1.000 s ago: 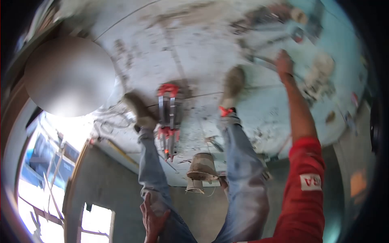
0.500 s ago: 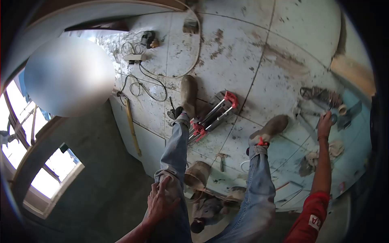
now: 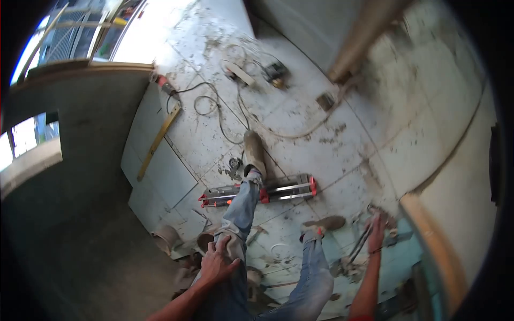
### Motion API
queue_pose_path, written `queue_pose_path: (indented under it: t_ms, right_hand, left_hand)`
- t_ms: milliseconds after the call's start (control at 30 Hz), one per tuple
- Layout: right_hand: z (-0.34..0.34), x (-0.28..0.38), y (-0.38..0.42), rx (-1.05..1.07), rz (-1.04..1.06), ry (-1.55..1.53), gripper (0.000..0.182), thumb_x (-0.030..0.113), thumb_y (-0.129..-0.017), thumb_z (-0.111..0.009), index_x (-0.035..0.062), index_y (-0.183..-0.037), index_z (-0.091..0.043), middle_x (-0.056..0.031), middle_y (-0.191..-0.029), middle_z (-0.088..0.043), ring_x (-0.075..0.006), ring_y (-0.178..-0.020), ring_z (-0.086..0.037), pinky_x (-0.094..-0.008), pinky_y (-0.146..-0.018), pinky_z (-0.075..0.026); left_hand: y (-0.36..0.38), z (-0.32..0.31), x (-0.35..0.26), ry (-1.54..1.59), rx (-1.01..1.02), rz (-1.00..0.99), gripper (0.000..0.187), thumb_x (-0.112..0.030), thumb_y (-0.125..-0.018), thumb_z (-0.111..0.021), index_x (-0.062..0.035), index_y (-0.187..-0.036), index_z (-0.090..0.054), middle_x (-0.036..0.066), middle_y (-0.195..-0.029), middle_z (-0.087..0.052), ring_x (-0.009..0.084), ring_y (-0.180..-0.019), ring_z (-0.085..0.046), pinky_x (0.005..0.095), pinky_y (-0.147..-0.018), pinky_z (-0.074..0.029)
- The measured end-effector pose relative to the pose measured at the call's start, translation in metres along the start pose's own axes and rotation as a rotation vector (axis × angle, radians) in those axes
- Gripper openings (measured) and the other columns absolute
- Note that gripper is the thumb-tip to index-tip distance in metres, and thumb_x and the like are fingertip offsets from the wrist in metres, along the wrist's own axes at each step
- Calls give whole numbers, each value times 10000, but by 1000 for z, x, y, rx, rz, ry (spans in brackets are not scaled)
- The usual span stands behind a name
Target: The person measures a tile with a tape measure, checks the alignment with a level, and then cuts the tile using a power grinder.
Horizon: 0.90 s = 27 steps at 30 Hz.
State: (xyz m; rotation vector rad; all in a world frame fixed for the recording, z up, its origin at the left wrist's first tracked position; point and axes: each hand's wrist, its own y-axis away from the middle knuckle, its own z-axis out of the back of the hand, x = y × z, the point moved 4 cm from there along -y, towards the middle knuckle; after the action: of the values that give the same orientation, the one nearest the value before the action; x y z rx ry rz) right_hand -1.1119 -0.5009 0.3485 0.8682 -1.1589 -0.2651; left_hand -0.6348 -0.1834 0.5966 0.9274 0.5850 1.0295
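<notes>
Bracing the body, it seems, the left hand [image 3: 218, 263] lies spread on the left knee [image 3: 232, 235], gripping nothing — the right hand [image 3: 376, 235] is down beside a long grey tool [image 3: 360, 243] near the floor [image 3: 300, 115], its grasp too blurred to tell.

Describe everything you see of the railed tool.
The railed tool has a long, narrow dark body, two rails that look metal, and red fittings at its ends and middle. It lies on the tiled floor, partly hidden by the left leg; contact there is unclear. The left hand and right hand are off it.
</notes>
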Motion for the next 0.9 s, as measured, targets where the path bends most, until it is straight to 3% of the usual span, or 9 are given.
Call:
queue_pose_path:
  t_ms: [67, 267, 333, 400, 533, 667, 767, 833, 900]
  right_hand:
    - [-112, 96, 20, 156, -376, -752, 499, 459, -1161, -458, 105, -1497, -557, -6, -925, -617, -126, -757, -556, -305, -737, -503]
    - [-369, 213, -2, 671, -614, -344, 357, 95, -1000, -679, 25, -1344, -617, -79, -967, -693, -208, -819, -704, -399, -778, -597]
    - [-436, 255, -12, 760, -676, -120, 322, 74, -1011, -655, -5, -1320, -611, -113, -1000, -715, -254, -893, -754, -429, -846, -644]
    - [-484, 281, -33, 785, -716, 43, 370, 45, -1008, -627, 6, -1373, -579, -129, -999, -715, -290, -906, -774, -467, -826, -671]
    - [-540, 368, -69, 704, -635, 318, 315, 39, -1025, -579, 18, -1339, -553, -165, -993, -714, -321, -812, -772, -455, -718, -689]
    - [-544, 420, -131, 480, -495, 588, 180, -6, -1023, -534, 29, -1200, -539, -163, -949, -703, -306, -733, -745, -488, -640, -688]
    - [-546, 450, -165, 377, -483, 534, 190, -64, -997, -484, 18, -1168, -488, -172, -888, -691, -282, -650, -705, -495, -573, -663]
    - [-542, 457, -201, 399, -508, 545, 283, -105, -956, -467, 2, -1217, -496, -194, -940, -694, -298, -697, -716, -511, -621, -674]
    - [-577, 501, -213, 357, -522, 508, 197, -88, -971, -502, -31, -1156, -540, -195, -953, -699, -299, -731, -727, -498, -656, -686]
  left_hand:
    - [-8, 23, 13, 66, 27, 76, 922, -470, -818, -848, -306, -1611, -406, 276, -1387, -533, 513, -1210, -640, 576, -1000, -544]
    - [-43, 112, 78, 405, -19, 102, 942, -474, -838, -842, -240, -1627, -383, 270, -1406, -553, 503, -1246, -629, 547, -1039, -539]
    - [-69, 137, 108, 668, -98, -6, 976, -468, -856, -844, -166, -1645, -355, 299, -1490, -522, 505, -1317, -588, 522, -1096, -514]
    - [-89, 194, 138, 761, -79, 73, 1000, -430, -867, -858, -104, -1654, -334, 308, -1561, -476, 493, -1378, -546, 498, -1154, -475]
    - [-137, 382, 220, 736, -637, 39, 1007, -319, -859, -880, -46, -1654, -324, 274, -1583, -469, 459, -1452, -470, 487, -1235, -388]
    - [-143, 656, 287, 818, -1095, 35, 933, -266, -938, -811, -44, -1678, -289, 253, -1666, -371, 409, -1508, -431, 493, -1255, -380]
    - [-149, 836, 326, 824, -1427, 8, 964, -422, -990, -743, -15, -1698, -231, 265, -1716, -291, 421, -1589, -319, 517, -1304, -309]
    - [-173, 939, 353, 741, -1661, 25, 1103, -605, -974, -710, 52, -1689, -187, 290, -1749, -213, 420, -1627, -231, 504, -1333, -228]
    - [-199, 1024, 373, 605, -1896, 5, 1115, -671, -991, -653, 91, -1671, -203, 318, -1751, -181, 436, -1639, -174, 501, -1348, -136]
